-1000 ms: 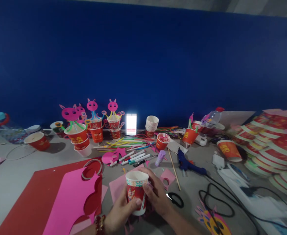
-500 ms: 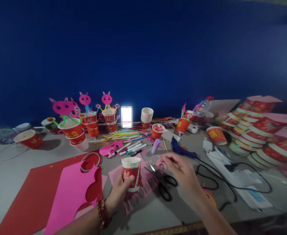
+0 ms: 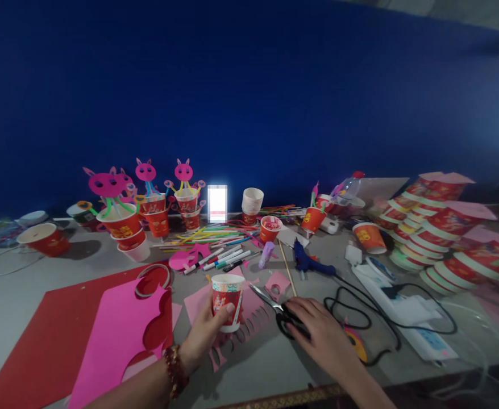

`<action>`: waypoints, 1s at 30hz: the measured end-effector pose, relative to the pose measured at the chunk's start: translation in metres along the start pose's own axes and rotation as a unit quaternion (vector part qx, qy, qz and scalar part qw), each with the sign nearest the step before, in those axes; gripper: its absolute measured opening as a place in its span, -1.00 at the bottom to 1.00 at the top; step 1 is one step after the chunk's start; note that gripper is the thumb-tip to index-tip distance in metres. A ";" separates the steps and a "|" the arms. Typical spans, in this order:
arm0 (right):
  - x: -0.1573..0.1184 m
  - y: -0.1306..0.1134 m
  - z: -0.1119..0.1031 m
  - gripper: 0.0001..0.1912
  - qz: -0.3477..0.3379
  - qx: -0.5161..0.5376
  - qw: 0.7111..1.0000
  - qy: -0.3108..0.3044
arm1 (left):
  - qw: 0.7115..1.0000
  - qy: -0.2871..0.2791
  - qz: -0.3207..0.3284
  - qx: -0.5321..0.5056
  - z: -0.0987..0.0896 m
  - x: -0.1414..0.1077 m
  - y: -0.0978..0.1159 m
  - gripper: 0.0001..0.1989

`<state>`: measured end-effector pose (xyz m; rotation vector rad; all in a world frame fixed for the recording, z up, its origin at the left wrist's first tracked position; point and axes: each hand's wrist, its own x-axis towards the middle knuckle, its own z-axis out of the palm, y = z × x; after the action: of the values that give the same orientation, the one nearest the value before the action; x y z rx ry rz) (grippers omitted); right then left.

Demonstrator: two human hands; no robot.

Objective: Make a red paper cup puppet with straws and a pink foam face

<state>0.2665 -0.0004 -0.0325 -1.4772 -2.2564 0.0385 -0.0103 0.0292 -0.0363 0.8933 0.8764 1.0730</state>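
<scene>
Covering scissors (image 3: 275, 307) handles, right hand (image 3: 317, 332); left hand (image 3: 202, 338) grips cup (image 3: 227, 294).

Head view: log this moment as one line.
left hand: holds paper cup upright | right hand: on scissors handles | scissors: lying on table

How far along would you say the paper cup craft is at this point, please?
Done: finished pink-headed cup figures stand at the back, and a fringed pink strip lies cut. In hand: the left hand holds a plain paper cup upright; the right hand rests on the scissors. Left: this cup is undecorated.
</scene>
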 end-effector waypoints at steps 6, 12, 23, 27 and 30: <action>-0.005 0.012 -0.004 -0.78 0.019 -0.049 0.998 0.036 | 1.000 0.004 -0.011 -0.004 0.001 0.000 0.003 -0.44; -0.006 0.008 -0.005 -0.75 0.020 -0.054 0.996 0.070 | 0.998 0.000 -0.010 -0.063 0.000 -0.001 0.000 -0.39; 0.023 -0.061 -0.012 -0.81 0.000 0.191 0.977 0.094 | 0.998 -0.023 0.021 -0.062 -0.003 -0.005 -0.003 -0.41; 0.032 -0.083 -0.003 -0.53 0.030 0.270 0.959 0.080 | 0.997 -0.031 0.064 0.031 -0.007 -0.007 0.000 -0.27; 0.034 -0.092 0.004 -0.39 0.057 0.311 0.947 0.063 | 0.990 -0.033 0.093 0.096 -0.006 -0.008 0.005 -0.23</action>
<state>0.1740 -0.0086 -0.0007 -1.2114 -1.8091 0.6140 -0.0191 0.0232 -0.0326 1.1835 0.8638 1.1249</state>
